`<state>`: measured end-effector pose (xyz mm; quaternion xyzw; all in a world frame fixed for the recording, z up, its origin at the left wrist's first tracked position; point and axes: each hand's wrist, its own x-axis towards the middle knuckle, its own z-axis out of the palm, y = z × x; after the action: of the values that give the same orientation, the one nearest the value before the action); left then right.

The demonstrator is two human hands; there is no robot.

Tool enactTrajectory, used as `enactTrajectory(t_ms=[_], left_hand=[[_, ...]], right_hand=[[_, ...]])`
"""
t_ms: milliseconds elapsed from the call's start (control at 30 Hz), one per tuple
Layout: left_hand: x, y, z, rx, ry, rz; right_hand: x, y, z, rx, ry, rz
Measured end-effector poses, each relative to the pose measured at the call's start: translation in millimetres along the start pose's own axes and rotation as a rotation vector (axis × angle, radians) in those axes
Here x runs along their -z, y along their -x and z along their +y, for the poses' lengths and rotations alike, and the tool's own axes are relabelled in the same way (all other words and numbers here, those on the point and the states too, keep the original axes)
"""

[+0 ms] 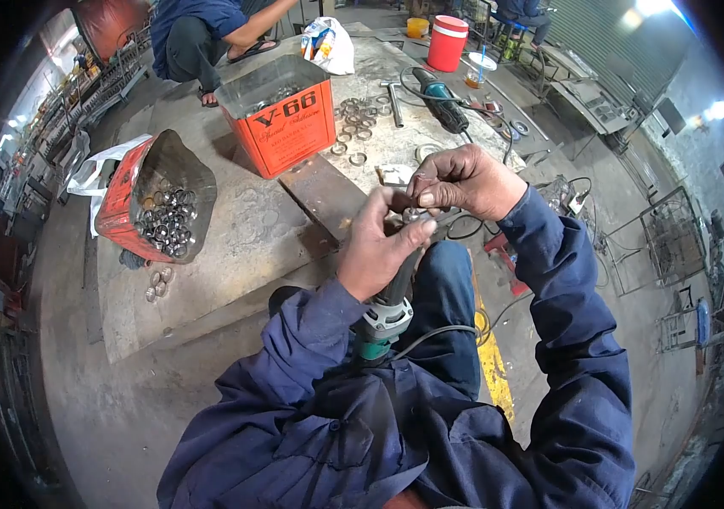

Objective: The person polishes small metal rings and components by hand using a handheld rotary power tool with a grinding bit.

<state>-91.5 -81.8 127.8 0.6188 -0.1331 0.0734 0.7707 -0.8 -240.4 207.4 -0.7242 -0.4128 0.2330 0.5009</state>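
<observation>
item: small metal ring [413,216], in front of my chest, above the grinder [387,310] in my lap. i am pinching it, right hand [464,180] clenched, left hand [376,250] steadying. step: fitting; next needs careful alignment.

Concrete floor [235,237] carries it all: upright orange tin [281,114], tipped tin [154,199] spilling rings [158,282], loose rings [353,127], a flat steel plate [324,195], a grinder [440,100], red bucket [447,42].
</observation>
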Motion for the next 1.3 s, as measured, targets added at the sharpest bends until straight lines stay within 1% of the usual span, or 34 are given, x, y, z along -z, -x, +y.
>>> enactTrajectory(t_ms=[33, 100, 133, 267, 333, 367, 433, 500, 567, 600, 667, 700, 767, 800, 867, 900, 967, 1000, 1067, 1100, 1167, 1300], left_hand=[[-1, 1, -2, 0.003, 0.002, 0.002], [-1, 1, -7, -0.108, -0.131, 0.108], [2, 0, -8, -0.092, -0.243, 0.104], [10, -6, -20, -0.125, -0.214, 0.061], [14, -7, -15, -0.029, -0.121, -0.068], [14, -7, -12, -0.025, -0.12, -0.069], [14, -6, -9, 0.172, 0.33, -0.18], [12, -8, -9, 0.158, 0.376, -0.195], [6, -7, -7, 0.079, 0.273, -0.042], [5, -6, -11, 0.08, 0.273, -0.042], [6, -5, -21, -0.052, -0.132, 0.077], [7, -5, -19, -0.05, -0.132, 0.079], [8, -5, -12, 0.031, 0.034, -0.028], [10, -6, -11, 0.03, 0.034, -0.027], [15, -6, -10, 0.165, 0.365, -0.128], [17, -7, -9, 0.167, 0.363, -0.13], [21, -7, -7, 0.301, 0.416, -0.136], [20, -7, -10, 0.303, 0.412, -0.137], [16, -8, -20, 0.166, 0.341, 0.018], [15, -9, -20, 0.166, 0.34, 0.018], [14, -9, -18, 0.15, 0.195, 0.085], [14, -10, -11, 0.192, 0.19, 0.126]], right_hand=[[0, 0, -1, -0.01, 0.068, 0.01], [1, -1, 4, -0.025, 0.059, 0.008], [1, -2, 7, -0.039, 0.047, 0.009], [0, -2, 11, 0.029, -0.016, 0.0], [-1, -4, 11, 0.003, -0.136, -0.01], [0, -5, 9, 0.001, -0.139, -0.009], [0, -4, 3, -0.051, -0.153, -0.067], [-4, -6, 5, -0.081, -0.186, -0.044], [-5, -8, 14, 0.035, -0.07, 0.023], [-5, -9, 15, 0.035, -0.071, 0.023], [-5, -10, 17, 0.009, -0.037, 0.05], [-6, -10, 19, 0.008, -0.038, 0.048], [-6, -12, 23, -0.003, -0.036, 0.083], [-7, -13, 23, -0.002, -0.036, 0.082], [-11, -17, 23, 0.045, 0.017, 0.092], [-11, -18, 20, 0.046, 0.016, 0.094], [-10, -20, 13, 0.03, 0.219, 0.115], [-10, -22, 14, 0.032, 0.216, 0.118], [-10, -25, 17, -0.05, 0.325, 0.179], [-10, -27, 18, -0.049, 0.325, 0.18], [-13, -30, 22, -0.035, 0.379, 0.235], [-21, -33, 11, -0.064, 0.401, 0.282]])
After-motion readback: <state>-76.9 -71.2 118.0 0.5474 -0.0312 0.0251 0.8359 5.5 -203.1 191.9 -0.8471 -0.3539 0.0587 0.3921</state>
